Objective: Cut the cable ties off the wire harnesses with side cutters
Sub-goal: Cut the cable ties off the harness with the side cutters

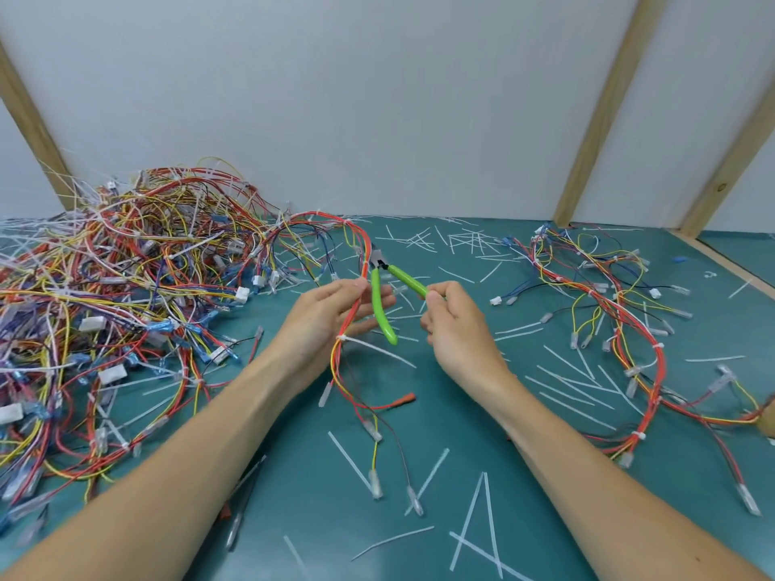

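While left hand (331, 316) pinches wires (351, 316), green-handled cutters (383, 304) splay.

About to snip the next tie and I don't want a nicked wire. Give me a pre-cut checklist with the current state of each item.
1. Harness held by left hand: ok.
2. Cutters gripped by both handles: not ok; right hand pinches only one green handle.
3. Cutter tip at a tie: cannot tell; it sits against the red wires.
4. Cutter tip open: ok, handles are spread.
5. Next tie in sight: ok, below the left hand.
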The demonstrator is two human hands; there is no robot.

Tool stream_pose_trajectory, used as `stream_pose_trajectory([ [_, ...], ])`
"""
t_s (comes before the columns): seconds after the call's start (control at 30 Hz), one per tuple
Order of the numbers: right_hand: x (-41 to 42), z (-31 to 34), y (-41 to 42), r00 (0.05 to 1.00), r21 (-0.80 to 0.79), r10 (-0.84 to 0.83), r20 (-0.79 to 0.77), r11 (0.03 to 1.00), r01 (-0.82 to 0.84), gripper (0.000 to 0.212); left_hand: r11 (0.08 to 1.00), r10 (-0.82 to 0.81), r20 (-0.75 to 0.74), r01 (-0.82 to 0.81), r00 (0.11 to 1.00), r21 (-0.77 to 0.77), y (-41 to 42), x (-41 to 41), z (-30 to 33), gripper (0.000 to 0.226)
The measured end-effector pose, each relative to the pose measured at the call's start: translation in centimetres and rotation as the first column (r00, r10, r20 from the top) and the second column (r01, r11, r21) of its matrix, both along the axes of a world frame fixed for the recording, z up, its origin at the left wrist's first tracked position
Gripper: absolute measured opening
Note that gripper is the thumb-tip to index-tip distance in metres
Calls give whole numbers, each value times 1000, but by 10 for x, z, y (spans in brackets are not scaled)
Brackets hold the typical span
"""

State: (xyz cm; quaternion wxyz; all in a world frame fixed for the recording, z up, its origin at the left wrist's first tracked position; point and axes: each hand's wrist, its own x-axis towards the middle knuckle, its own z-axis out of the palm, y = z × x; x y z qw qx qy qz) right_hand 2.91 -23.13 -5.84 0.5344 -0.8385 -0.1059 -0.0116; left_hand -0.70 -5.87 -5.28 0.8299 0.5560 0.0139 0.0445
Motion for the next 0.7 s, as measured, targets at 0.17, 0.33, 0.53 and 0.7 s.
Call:
stream_pose_trajectory([
  [0.17,-4,0,1,996,-126,91,-21,988,-93,33,999,-8,31,7,999,42,-2,-1,1,16],
  [0.33,-6,16,1,914,213,321,-249,939,-271,68,993,-71,36,67,997,102,-6,-2,-4,8],
  [0.53,-5,19,-10,756,373,520,-397,844,-385,31,971,-62,35,52,997,232,-9,-6,-4,17],
  [0.7,-5,19,0,897,449,307,-319,882,-142,27,925,75,67,-95,995,368,-12,-8,-2,21],
])
